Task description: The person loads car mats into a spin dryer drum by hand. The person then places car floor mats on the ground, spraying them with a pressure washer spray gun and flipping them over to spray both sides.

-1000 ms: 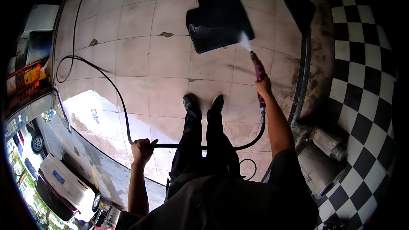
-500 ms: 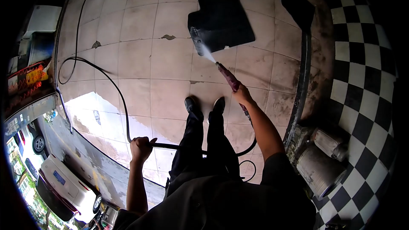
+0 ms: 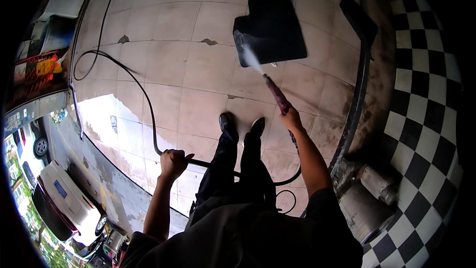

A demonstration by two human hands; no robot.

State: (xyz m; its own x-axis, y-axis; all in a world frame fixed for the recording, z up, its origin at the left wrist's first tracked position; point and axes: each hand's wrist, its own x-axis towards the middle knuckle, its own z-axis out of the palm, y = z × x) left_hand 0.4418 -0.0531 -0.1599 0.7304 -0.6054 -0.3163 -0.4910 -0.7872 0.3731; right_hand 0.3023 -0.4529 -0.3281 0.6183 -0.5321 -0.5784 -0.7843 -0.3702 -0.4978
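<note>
My right hand (image 3: 291, 120) is wrapped round a dark red spray gun (image 3: 277, 94), which points forward and to the left. From its nozzle a white water jet (image 3: 254, 59) fans onto the lower left part of a black floor mat (image 3: 275, 34) lying flat on the tiles. My left hand (image 3: 173, 164) is closed round a black hose (image 3: 203, 164) that passes in front of my legs and curves up toward the gun on the right. Whether the gun's trigger is pressed by a finger is hidden.
A second dark mat (image 3: 358, 19) leans by the black floor channel (image 3: 358, 99) at right. A metal drum (image 3: 364, 211) stands low on the right, beside checkered tiles (image 3: 421, 119). The hose loops (image 3: 89, 64) on the left floor. A white car (image 3: 69, 198) is outside, lower left.
The view has shifted, so the mats and floor appear farther right. The jet stays on the mat's lower left part. Both hands keep their holds.
</note>
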